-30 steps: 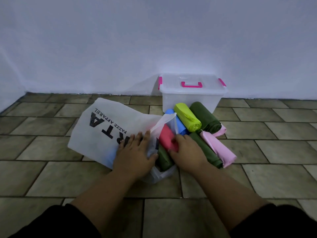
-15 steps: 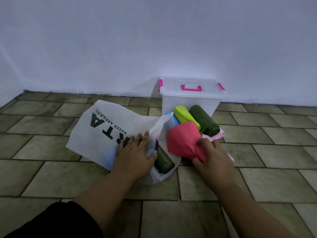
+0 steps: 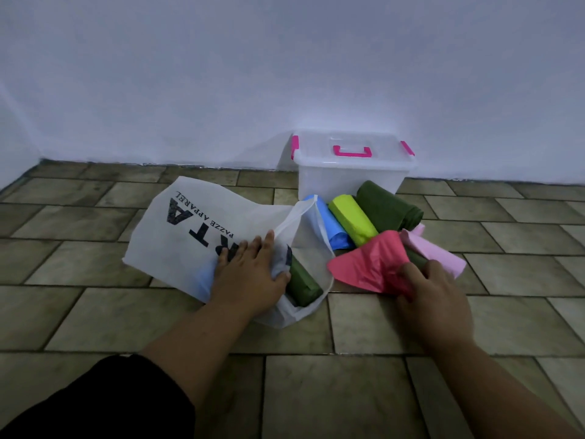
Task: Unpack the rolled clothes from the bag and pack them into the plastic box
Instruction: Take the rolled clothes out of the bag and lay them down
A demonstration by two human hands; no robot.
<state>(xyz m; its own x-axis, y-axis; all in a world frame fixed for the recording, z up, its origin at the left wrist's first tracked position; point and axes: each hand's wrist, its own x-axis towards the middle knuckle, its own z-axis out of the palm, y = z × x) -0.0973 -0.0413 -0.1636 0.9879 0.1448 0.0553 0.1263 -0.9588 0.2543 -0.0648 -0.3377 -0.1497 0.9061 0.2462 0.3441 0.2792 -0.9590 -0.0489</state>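
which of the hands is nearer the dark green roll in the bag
Left. The left hand rests on the bag right beside the dark green roll; the right hand is farther right, gripping the red cloth.

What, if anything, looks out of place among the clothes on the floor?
The red cloth garment gripped by the right hand is fanned open, not rolled like the lime-green fabric roll beside it. The clear plastic box with pink latches has its lid on.
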